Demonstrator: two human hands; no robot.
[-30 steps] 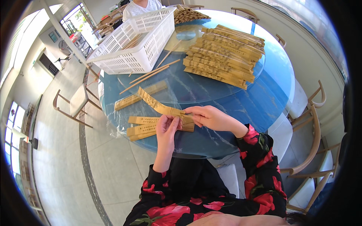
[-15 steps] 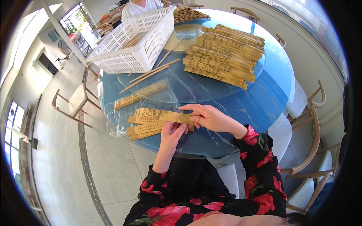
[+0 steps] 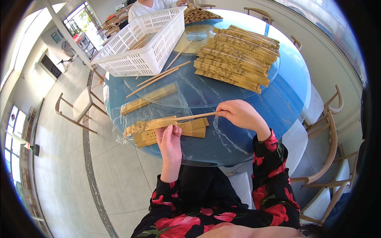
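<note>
I see the left hand with its thumb and fingers pinching a gold paper sleeve near its right end; the rest of the sleeve runs leftward from those fingertips. The right hand has its thumb and forefinger pressed together on the far right end of a thin wooden stick, its other fingers curled in. The stick spans the gap between the two sets of fingers, its left end meeting the sleeve just above the left fingertips; I cannot tell how far inside it goes.

Behind and beneath the left fingers I have more flat sleeves fanned on the blue table. Beyond those fingers lie another sleeve by some clear plastic film, then loose sticks beside a white basket. Well past the right fingers sits a big sleeve pile.
</note>
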